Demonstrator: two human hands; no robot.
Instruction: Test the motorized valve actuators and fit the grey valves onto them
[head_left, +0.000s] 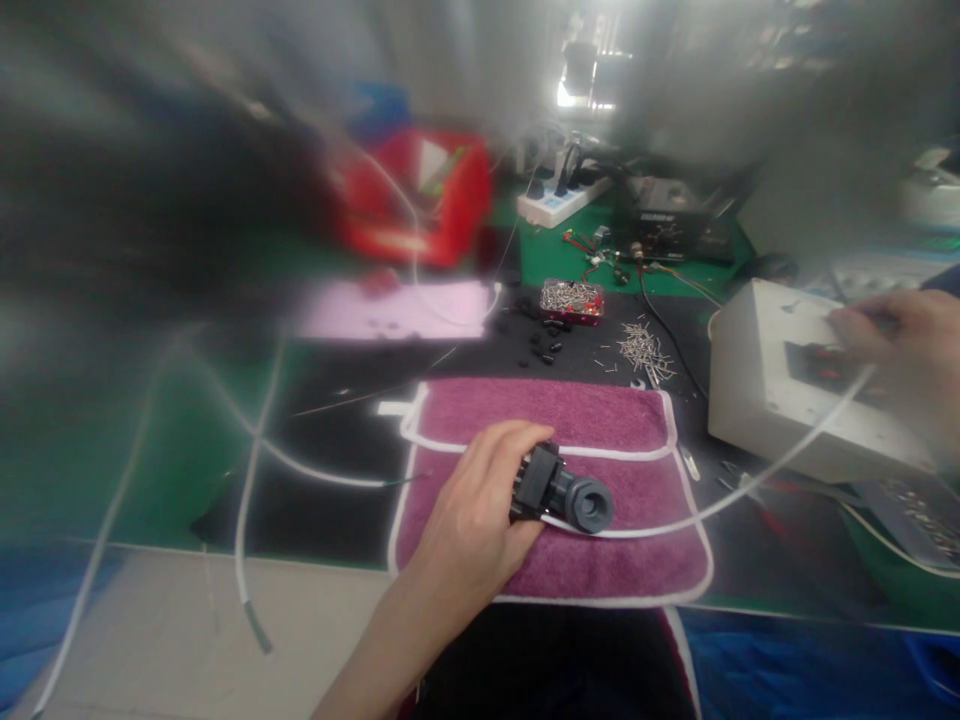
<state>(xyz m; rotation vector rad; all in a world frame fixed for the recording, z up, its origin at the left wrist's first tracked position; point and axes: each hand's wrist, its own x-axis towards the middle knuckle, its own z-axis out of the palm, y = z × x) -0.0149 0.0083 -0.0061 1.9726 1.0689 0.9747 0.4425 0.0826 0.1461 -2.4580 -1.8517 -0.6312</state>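
My left hand [480,510] is wrapped round a black and dark grey plastic connector [551,485]. Its round, hollow end points to the right, above a purple towel [600,575] with white edging. From beneath the connector a white cable [697,518] curves up to the right. My right hand [896,335], somewhat blurred, has its fingers closed round the far end of that cable. It is over the sloping top of a white box [750,380], by a dark panel with red parts. The cable's tip is hidden by the fingers.
Loose metal pins [645,350] and small black parts [547,345] lie behind the towel, beside a tin of pins [571,300]. Farther back are a power strip [559,205], a black device [671,215] and a red bin [465,195]. More white cables [244,520] hang at left.
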